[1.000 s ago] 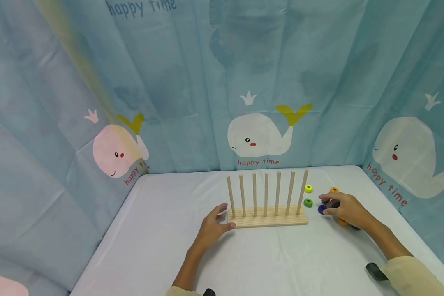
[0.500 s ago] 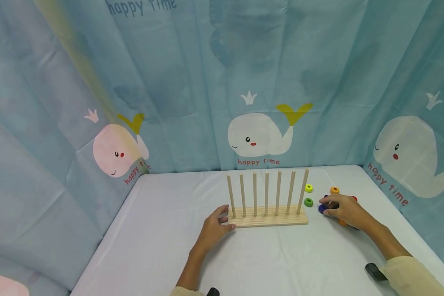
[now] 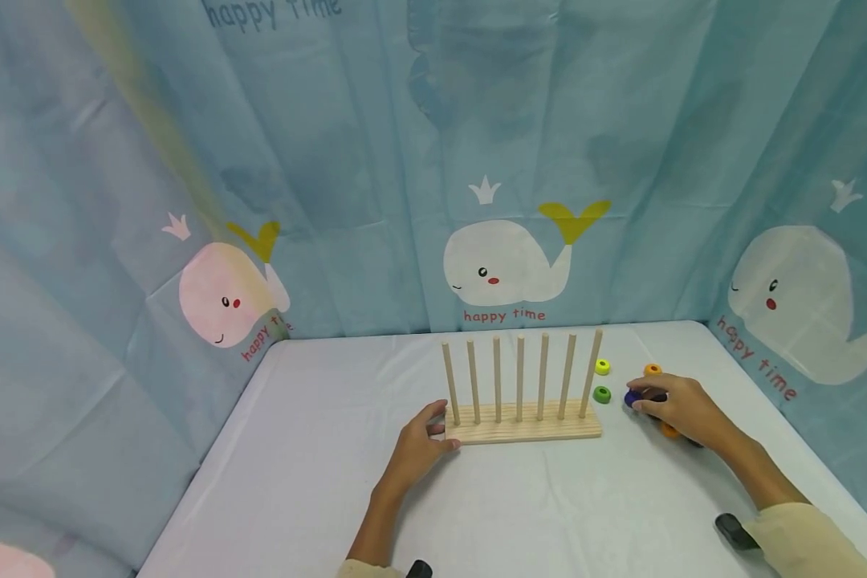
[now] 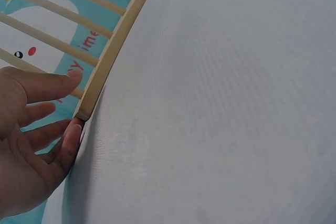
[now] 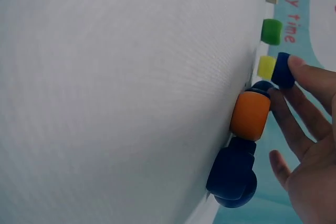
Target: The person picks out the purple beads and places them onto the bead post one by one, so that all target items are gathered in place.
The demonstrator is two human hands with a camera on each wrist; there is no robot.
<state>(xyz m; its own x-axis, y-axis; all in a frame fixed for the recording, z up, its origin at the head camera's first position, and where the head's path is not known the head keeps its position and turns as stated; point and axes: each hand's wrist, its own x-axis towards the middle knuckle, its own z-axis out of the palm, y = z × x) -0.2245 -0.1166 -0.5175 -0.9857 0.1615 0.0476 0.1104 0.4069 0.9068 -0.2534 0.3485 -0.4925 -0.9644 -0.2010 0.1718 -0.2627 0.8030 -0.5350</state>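
A wooden peg rack (image 3: pixel 523 433) with several bare upright pegs stands mid-table in the head view. At its left end, my left hand (image 3: pixel 413 445) holds the base, thumb at the front corner and fingers around the end. To the right of the rack, my right hand (image 3: pixel 682 408) pinches a dark blue bead (image 5: pixel 283 71) between thumb and fingertips. That bead is just off the cloth in the right wrist view. A green bead (image 3: pixel 602 394) and a yellow bead (image 3: pixel 603 367) lie between rack and right hand. My right hand partly hides other beads.
An orange bead (image 3: pixel 653 369) lies behind my right hand, and another orange bead (image 5: pixel 251 116) is beneath it beside dark blue beads (image 5: pixel 231 174). White cloth (image 3: pixel 296 474) covers the table. A blue whale-print curtain (image 3: pixel 376 241) hangs along its back and sides.
My right hand has lifted slightly, and the dark blue bead has come up off the cloth in its fingers. The left hand and the rack have hardly moved.
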